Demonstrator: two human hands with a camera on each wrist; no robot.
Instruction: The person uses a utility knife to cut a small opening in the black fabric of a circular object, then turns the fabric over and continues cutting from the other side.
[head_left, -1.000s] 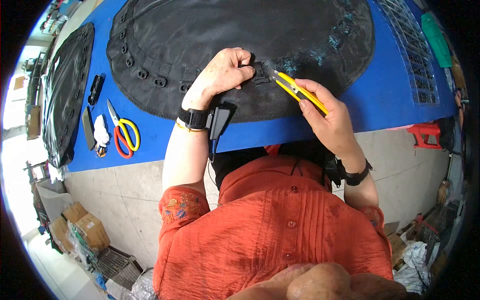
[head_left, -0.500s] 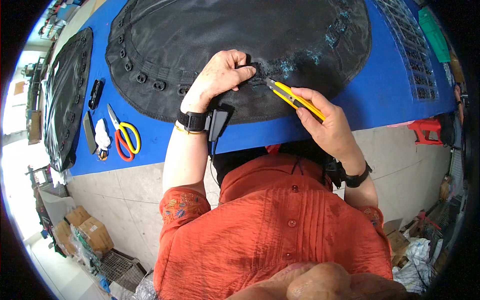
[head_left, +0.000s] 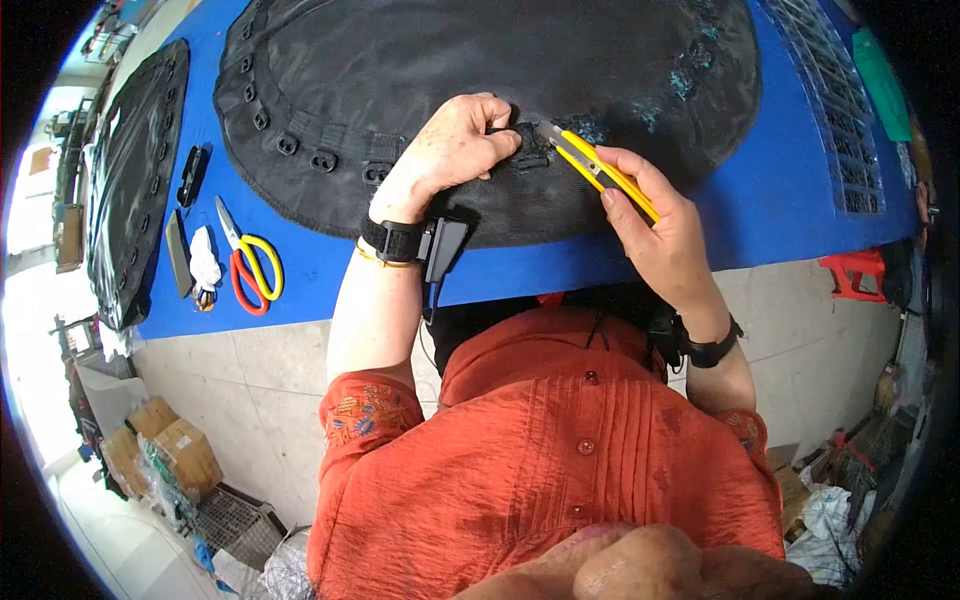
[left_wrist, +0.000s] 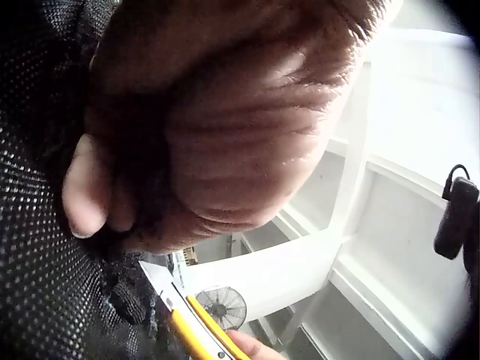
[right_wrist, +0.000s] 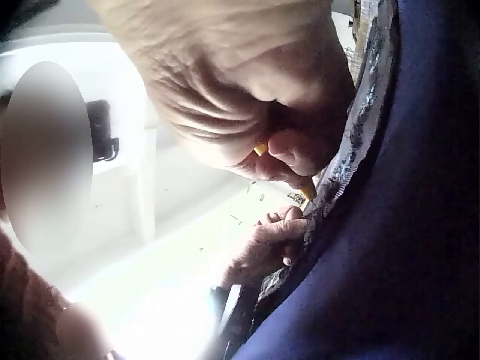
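Note:
A large black mesh fabric piece (head_left: 400,60) with plastic eyelet tabs along its curved border lies on the blue table. My left hand (head_left: 455,150) pinches the fabric's border by a black webbing tab (head_left: 530,140), its fingers curled. My right hand (head_left: 665,235) grips a yellow utility knife (head_left: 592,166), thumb and forefinger along the handle. The knife's bare blade (head_left: 547,131) points at the tab, just right of my left fingertips. In the left wrist view the blade (left_wrist: 156,277) shows close under the left fingers, by the mesh. Blue thread tufts (head_left: 683,82) mark the border further right.
Scissors (head_left: 248,260) with red and yellow handles lie at the left, beside a white cloth bundle (head_left: 204,260) and a black clip-like object (head_left: 193,175). Another black fabric piece (head_left: 135,180) lies at the far left. A clear compartment tray (head_left: 840,130) stands at the right.
The knife blade has dipped toward the table's near edge, then come back up to the tab. My left hand keeps its pinch on the fabric. The head view has shifted slightly.

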